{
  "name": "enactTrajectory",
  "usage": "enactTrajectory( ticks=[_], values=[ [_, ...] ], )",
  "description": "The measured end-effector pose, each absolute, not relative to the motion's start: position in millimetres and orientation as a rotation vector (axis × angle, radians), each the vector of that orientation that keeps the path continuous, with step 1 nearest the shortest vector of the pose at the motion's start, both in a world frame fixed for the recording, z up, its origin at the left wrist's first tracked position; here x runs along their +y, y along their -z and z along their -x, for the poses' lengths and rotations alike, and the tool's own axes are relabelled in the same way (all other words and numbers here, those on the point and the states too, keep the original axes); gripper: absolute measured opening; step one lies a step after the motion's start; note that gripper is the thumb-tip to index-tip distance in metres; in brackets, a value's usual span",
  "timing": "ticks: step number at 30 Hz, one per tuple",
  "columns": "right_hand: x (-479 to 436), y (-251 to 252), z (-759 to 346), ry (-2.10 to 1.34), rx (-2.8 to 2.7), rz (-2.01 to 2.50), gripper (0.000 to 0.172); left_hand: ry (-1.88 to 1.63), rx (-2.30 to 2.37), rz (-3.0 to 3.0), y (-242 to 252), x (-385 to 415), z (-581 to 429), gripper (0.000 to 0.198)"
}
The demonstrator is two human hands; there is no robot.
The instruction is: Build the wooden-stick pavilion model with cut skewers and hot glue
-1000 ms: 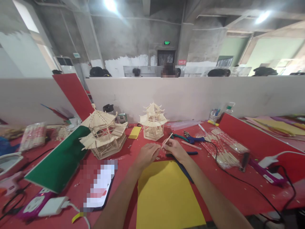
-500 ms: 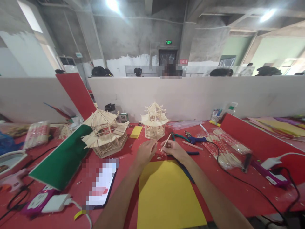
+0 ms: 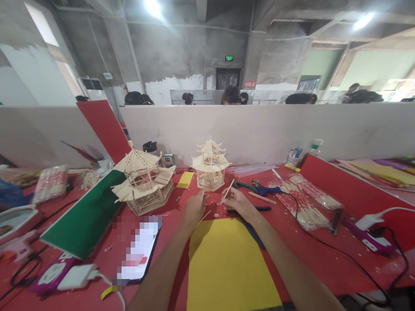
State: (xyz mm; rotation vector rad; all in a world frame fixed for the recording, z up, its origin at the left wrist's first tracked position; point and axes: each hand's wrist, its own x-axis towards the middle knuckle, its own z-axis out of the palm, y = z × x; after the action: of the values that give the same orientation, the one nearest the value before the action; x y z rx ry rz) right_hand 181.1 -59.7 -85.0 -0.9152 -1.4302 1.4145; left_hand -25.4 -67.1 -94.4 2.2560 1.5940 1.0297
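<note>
My right hand (image 3: pixel 238 204) pinches a short thin wooden stick (image 3: pixel 228 190), tilted with its upper end pointing away from me. Across from it, my left hand (image 3: pixel 195 206) has its fingers curled together, and what they hold, if anything, is hidden. Another thin stick (image 3: pixel 205 215) shows beside the left wrist; whether it lies on the table or is held I cannot tell. Just beyond both hands stands a small pavilion model (image 3: pixel 211 166) built of sticks. Below them lies a yellow sheet (image 3: pixel 231 263), with dark-handled pliers (image 3: pixel 254 233) by its right edge.
A larger stick pavilion (image 3: pixel 142 181) stands at left by a green board (image 3: pixel 86 211). A phone (image 3: pixel 141 250) lies nearer me. On the right are a blue glue gun (image 3: pixel 269 189) with its cord, bagged sticks (image 3: pixel 304 201) and a red board (image 3: pixel 356 185). A white partition (image 3: pixel 266 129) closes the back.
My hands have drawn slightly apart. The stick in my right hand has shifted a little up and away, and another stick has come into sight beside my left wrist.
</note>
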Motion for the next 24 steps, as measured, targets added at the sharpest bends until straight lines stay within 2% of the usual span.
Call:
enactTrajectory(
  ticks=[9,17,24],
  values=[
    [-54,94,-179,-1.261,-1.617,0.925,0.032,-1.178,1.147,-2.268,82,-75,13,0.025],
    [-48,102,-180,-1.143,-1.701,0.914,0.028,-1.17,1.129,-2.195,87,-74,11,0.021],
    [-53,95,-179,-1.18,-1.675,0.937,0.035,-1.132,1.143,-2.211,84,-76,11,0.024]
  ],
)
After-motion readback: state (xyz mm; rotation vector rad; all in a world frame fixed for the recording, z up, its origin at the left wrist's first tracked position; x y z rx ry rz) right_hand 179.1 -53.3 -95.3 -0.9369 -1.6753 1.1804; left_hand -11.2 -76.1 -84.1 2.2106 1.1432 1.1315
